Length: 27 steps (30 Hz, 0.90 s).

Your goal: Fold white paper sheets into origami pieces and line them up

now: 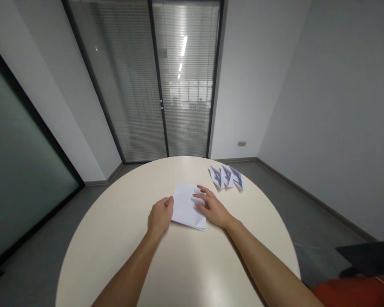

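A stack of white paper sheets [187,209] lies in front of me on the round cream table [124,238]. My left hand [161,215] is closed at the stack's left edge, thumb and curled fingers gripping it there. Over the right part of the paper my right hand [213,207] is spread, its fingers apart and holding nothing. Whether those fingertips touch the top sheet I cannot tell. The near right corner of the stack shows more than one layer.
Three folded paper pieces [226,177] with grey-blue markings stand in a row near the table's far right edge. Beyond the table is a glass partition [185,106] with blinds. At the lower right are a black flat object [368,258] and something red [348,294].
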### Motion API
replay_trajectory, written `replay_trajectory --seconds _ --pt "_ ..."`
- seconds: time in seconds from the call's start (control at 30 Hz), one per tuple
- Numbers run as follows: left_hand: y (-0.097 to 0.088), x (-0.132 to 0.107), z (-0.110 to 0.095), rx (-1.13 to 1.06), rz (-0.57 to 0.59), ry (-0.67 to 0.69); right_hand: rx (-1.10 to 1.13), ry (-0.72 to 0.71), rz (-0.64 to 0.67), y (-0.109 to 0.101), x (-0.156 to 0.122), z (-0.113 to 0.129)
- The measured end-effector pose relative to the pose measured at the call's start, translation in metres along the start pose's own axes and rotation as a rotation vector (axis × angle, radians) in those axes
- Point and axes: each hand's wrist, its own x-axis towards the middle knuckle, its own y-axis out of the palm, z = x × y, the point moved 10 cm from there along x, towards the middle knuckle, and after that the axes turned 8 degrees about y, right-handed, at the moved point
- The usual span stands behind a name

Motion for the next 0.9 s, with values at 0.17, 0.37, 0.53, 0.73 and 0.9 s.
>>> replay_trajectory --seconds 0.17,0.37,0.53,0.73,0.9 --pt "0.003 -0.005 -0.013 0.185 0.139 0.027 -0.138 0.034 0.108 0.010 0.000 -0.008" --pt "0.013 -0.014 -0.047 0.304 0.111 0.481 -0.190 0.030 0.169 0.015 0.000 -0.015" --pt "0.048 -0.027 -0.038 0.345 0.351 0.588 -0.237 0.029 0.158 0.011 0.000 -0.006" --pt "0.046 -0.027 -0.044 0.432 0.328 0.613 -0.130 -0.126 0.270 0.022 -0.008 0.037" --pt "0.041 -0.023 -0.040 0.487 0.254 0.579 -0.132 -0.128 0.366 0.035 -0.013 0.032"
